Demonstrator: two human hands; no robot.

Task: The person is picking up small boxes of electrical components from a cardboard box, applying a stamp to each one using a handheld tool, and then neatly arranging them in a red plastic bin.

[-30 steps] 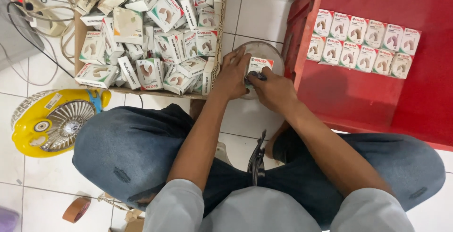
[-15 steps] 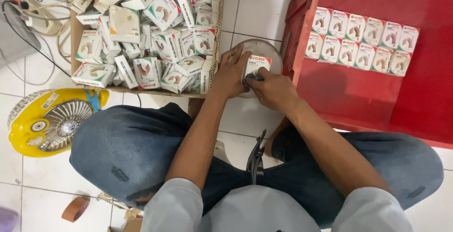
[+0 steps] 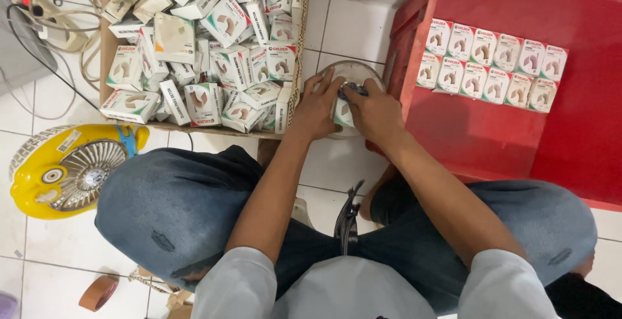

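While a small white box (image 3: 342,113) is held upright between both hands over the tiled floor (image 3: 343,27), it is gripped from the left by the left hand (image 3: 319,106), whose fingers are curled around its side. The right hand (image 3: 372,113) is closed over the box's top and right side, and a small dark object (image 3: 353,89), too small to be identified, is pinched at its fingertips just above the box. A round white item (image 3: 353,69) is seen on the floor directly behind the hands, mostly hidden by them.

To the left of the hands, a cardboard carton (image 3: 107,53) is filled with a loose heap of similar small boxes (image 3: 220,47), lying at all angles. To the right, a red crate (image 3: 518,124) is placed, and two neat rows of the same boxes (image 3: 495,66) are laid flat in its far part, side by side and touching.

A yellow fan (image 3: 65,170) is lying on the floor at the near left, beside the person's left knee. A power strip with cables (image 3: 45,14) is seen at the far left. A roll of brown tape (image 3: 97,293) is lying on the floor at the near left edge. The person is seated on the floor in blue jeans (image 3: 175,209).
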